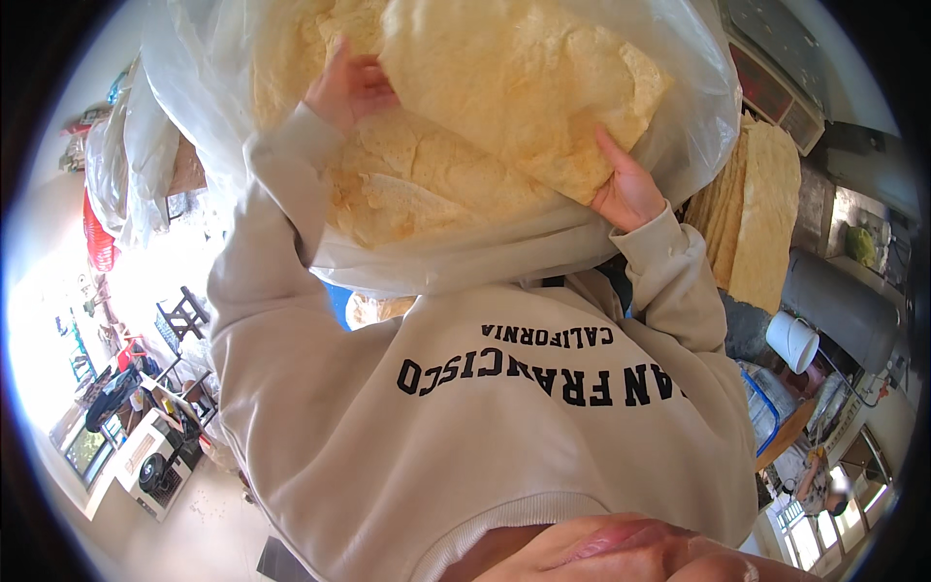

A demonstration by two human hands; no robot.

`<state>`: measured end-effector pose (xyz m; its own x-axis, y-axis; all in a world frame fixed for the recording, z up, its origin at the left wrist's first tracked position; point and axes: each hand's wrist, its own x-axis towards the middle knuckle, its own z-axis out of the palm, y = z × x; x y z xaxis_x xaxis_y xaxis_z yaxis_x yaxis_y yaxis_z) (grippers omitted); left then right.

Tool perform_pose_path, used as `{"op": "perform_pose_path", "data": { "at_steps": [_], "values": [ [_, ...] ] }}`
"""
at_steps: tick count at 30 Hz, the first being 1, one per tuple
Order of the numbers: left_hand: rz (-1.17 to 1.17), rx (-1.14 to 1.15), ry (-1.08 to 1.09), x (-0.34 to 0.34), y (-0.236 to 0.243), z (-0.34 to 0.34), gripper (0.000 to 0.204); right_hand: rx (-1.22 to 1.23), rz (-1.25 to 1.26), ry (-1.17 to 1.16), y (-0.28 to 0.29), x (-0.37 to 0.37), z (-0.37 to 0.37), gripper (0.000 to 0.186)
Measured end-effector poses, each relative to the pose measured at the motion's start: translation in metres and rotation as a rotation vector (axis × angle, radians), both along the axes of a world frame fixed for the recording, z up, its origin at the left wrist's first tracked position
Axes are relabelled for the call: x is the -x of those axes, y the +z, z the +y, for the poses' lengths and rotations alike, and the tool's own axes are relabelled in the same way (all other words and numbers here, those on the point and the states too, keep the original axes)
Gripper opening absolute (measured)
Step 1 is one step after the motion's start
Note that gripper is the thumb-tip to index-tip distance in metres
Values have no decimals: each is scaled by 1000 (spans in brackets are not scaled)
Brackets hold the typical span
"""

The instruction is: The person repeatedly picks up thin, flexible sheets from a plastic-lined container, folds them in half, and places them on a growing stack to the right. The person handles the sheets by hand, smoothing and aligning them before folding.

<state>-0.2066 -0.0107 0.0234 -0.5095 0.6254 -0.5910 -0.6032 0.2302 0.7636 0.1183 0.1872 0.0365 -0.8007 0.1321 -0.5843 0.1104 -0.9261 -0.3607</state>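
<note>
Large, thin pale-yellow sheets, like dried flatbread, lie layered in a clear plastic bag (689,87) in front of me. My left hand (354,92) has curled fingers at the left edge of the upper sheet (514,87), gripping it; some fingertips are hard to make out. My right hand (626,189) holds that sheet's lower right corner, thumb on top and fingers underneath. Another wrinkled sheet (388,199) shows beneath it, inside the bag.
A stack of similar sheets (752,213) sits at right, near a white bucket (786,339) and grey cylinder (834,315). More plastic bags (126,165) are at upper left, chairs (179,320) and a fan (155,470) at left. Another person (815,480) is at lower right.
</note>
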Motion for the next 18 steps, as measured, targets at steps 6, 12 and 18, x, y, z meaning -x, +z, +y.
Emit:
{"op": "perform_pose_path", "data": {
  "at_steps": [6,12,18],
  "values": [
    [1941,465,-315,-92,-6,17,78,22,-28,-23,-1,6,-2,51],
    [1224,240,-260,-131,8,20,71,-54,-27,-48,3,5,-3,50],
    [-224,-396,-25,-173,29,-5,55,39,71,-145,15,5,-31,46]
  ]
}}
